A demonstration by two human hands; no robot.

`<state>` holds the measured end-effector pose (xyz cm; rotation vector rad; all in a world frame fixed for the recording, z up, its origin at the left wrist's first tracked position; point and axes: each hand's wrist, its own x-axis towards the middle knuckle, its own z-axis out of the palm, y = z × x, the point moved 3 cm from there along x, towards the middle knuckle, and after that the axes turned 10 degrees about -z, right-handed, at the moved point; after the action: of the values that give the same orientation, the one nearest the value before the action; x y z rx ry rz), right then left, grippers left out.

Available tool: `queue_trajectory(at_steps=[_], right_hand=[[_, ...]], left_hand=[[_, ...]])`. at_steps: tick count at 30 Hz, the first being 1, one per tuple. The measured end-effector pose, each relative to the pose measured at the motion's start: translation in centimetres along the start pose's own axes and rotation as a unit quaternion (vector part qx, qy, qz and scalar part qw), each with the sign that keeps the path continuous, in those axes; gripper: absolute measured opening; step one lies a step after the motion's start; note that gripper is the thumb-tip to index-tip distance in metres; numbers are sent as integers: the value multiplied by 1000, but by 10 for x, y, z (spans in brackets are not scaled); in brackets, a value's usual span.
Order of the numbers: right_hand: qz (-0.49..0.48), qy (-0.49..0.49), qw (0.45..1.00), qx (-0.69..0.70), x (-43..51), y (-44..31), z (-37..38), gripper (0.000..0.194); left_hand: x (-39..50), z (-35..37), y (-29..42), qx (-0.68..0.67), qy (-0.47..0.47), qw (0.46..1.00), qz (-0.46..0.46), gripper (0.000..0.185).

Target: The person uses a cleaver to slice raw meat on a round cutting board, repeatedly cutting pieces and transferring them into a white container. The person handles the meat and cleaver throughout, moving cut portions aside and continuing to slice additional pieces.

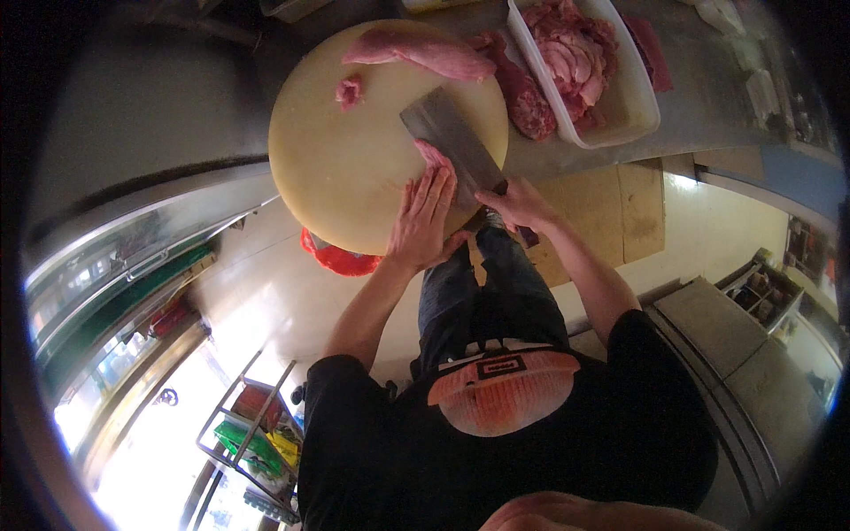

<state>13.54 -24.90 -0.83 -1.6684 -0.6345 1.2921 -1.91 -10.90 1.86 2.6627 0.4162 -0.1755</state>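
Observation:
On a round cutting board (332, 159) my left hand (425, 216) lies flat, its fingertips pressing a thin strip of raw meat (435, 156). My right hand (518, 207) is closed round the dark handle of a cleaver (458, 139), whose broad blade lies tilted over the board, against the strip's right side. A long piece of raw meat (425, 53) rests along the board's far edge, with a small meat scrap (348, 91) below it. Right of the board, a larger piece of meat (528, 99) lies beside a white plastic tub (651, 109) that holds sliced meat (578, 60).
The metal counter (704, 119) carries the board and tub. Another piece of meat (649, 53) lies beyond the tub. Something red (342, 260) shows below the board's near edge. A metal-framed cart (255, 425) with packages stands at lower left, and cabinets (717, 325) at right.

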Motion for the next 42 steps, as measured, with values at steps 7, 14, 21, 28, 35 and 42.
queue_trajectory(at_steps=[7,14,21,28,35,42], right_hand=[[12,-43,998,-33,-25,7,5,37],[34,-51,997,-46,-59,16,4,41],[51,-99,992,-63,-60,26,-3,49],[-17,-59,995,-81,-28,10,-5,48],[13,-35,992,-122,-1,-4,14,45],[27,-97,994,-51,-33,8,16,44]], left_hand=[[-3,5,-3,37,5,999,4,96],[-1,1,1,39,26,999,-10,92],[-16,-7,1,13,23,1000,-13,88],[-14,-6,-11,-2,-20,1000,-4,90],[-15,-15,-6,47,-15,999,17,92],[-15,-14,-7,63,-6,998,5,91]])
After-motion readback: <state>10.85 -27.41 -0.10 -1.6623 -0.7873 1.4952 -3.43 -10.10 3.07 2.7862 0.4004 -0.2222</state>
